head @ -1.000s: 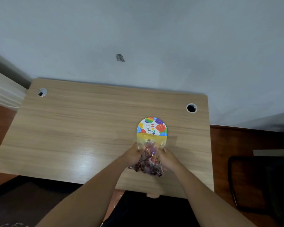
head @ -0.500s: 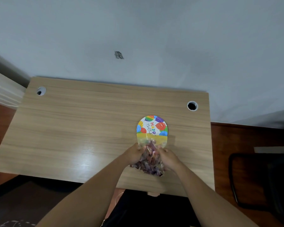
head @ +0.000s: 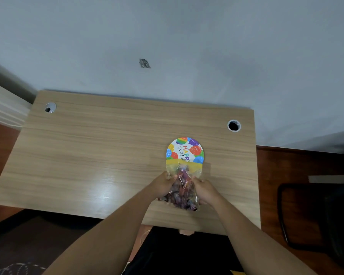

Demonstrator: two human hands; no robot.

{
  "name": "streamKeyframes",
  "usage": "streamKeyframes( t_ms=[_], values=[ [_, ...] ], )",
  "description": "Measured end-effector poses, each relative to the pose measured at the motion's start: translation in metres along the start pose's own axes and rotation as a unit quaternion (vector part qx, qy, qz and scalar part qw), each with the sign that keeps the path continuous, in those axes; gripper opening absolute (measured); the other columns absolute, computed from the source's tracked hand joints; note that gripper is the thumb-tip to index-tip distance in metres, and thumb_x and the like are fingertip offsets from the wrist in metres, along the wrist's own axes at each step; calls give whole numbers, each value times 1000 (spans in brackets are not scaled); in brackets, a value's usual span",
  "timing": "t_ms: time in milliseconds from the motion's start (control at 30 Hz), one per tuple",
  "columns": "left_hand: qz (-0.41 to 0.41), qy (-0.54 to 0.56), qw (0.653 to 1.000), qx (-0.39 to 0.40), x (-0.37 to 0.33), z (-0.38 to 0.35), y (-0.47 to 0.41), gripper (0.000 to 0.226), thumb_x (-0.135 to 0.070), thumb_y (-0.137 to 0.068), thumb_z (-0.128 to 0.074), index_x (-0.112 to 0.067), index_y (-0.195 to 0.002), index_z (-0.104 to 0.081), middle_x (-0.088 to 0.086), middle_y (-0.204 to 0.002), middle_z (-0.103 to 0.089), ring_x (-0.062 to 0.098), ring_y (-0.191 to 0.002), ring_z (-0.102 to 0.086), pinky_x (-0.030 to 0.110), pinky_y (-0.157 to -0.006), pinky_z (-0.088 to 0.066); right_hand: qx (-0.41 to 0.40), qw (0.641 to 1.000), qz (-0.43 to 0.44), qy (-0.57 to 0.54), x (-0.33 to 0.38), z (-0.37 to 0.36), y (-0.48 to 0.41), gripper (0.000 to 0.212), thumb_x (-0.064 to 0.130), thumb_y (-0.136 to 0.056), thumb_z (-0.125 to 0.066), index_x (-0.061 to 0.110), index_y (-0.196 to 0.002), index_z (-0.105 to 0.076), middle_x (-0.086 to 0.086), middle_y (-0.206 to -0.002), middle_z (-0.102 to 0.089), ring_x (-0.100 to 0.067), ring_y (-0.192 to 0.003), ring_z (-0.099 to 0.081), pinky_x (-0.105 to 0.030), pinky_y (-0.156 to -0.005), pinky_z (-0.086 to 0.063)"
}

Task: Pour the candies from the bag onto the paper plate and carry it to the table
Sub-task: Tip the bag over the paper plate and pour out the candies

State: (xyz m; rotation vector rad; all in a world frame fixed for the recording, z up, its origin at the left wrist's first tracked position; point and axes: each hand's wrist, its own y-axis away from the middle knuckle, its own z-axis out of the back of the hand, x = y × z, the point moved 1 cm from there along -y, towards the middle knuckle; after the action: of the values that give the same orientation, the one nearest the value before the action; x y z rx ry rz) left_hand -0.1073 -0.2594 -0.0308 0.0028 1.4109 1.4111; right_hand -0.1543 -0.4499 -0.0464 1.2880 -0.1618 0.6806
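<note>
hands (head: 184,187) gripping bag (head: 184,185), candies (head: 182,197) seemingly inside

A round paper plate (head: 185,149) lies on the wooden surface (head: 107,155), toward its right edge and about midway between the far and near edges. It bears the only readable text. Printed in multicoloured capital letters is "HAPP", the start of a word. Beneath it, in dark cursive script, are the letters "Birthd". The rest of both words is covered by the yellow top strip of a clear candy bag (head: 184,187) overlapping the plate's near side. Any print on the bag itself is too small to read.
</note>
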Motion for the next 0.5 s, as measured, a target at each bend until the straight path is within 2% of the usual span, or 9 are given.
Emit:
streamKeyframes(
  t_ms=[67,133,233,300,367,400,467,500],
  values=[
    [-2,1,1000,-2,0,-1,0,20,-30,-114,-47,-17,-124,-60,4,-112,-65,19,-100,-58,19,-65,-42,-2,1000,1,6,1,1,-1,66,50,-112,-39,-5,-119,-76,-28,-116,-78,-38,-112,-74,-36,-93,-52],
    [7,-5,1000,-2,-1,0,1,33,-33,-113,-48,-12,-134,-63,3,-112,-68,19,-100,-61,23,-73,-45,-4,1000,-2,-2,0,1,-1,66,50,-112,-40,-5,-122,-75,-28,-118,-78,-38,-109,-74,-36,-97,-54],
    [28,4,1000,-9,5,0,-3,37,-41,-110,-54,-12,-132,-65,3,-113,-76,23,-103,-72,34,-96,-56,-2,1000,-10,-13,-2,1,-3,70,57,-106,-43,-3,-111,-78,-24,-107,-81,-38,-101,-77,-41,-100,-60],
    [38,2,999,-15,12,-1,-9,41,-47,-107,-56,-13,-127,-66,7,-112,-79,28,-105,-76,42,-100,-57,-1,1000,-12,-18,-7,0,-8,71,62,-98,-44,-1,-101,-78,-20,-96,-82,-39,-98,-78,-48,-97,-63],
    [41,-6,999,-23,13,-2,-11,45,-53,-104,-56,-13,-123,-66,9,-109,-79,28,-102,-76,42,-94,-59,0,1000,-12,-18,-5,1,-6,69,61,-99,-44,0,-100,-77,-20,-92,-81,-39,-96,-79,-49,-95,-63],
    [39,-3,999,-25,9,-1,-9,44,-52,-105,-56,-12,-123,-65,7,-105,-77,25,-94,-74,38,-85,-58,-3,1000,-9,-19,-3,2,-3,67,58,-102,-44,0,-100,-77,-20,-90,-81,-38,-95,-79,-48,-96,-63],
    [38,-10,999,-26,4,0,-5,38,-45,-108,-55,-11,-123,-63,3,-97,-70,17,-81,-64,26,-68,-48,-7,1000,-6,-18,0,5,1,62,52,-107,-44,0,-100,-77,-13,-78,-75,-35,-90,-77,-43,-95,-61],
    [38,-16,999,-25,3,0,-4,35,-43,-109,-55,-11,-122,-63,4,-96,-68,16,-80,-61,24,-65,-45,-7,1000,-7,-14,1,5,2,61,51,-108,-44,0,-101,-77,-10,-74,-72,-33,-88,-75,-40,-92,-60]
  ],
)
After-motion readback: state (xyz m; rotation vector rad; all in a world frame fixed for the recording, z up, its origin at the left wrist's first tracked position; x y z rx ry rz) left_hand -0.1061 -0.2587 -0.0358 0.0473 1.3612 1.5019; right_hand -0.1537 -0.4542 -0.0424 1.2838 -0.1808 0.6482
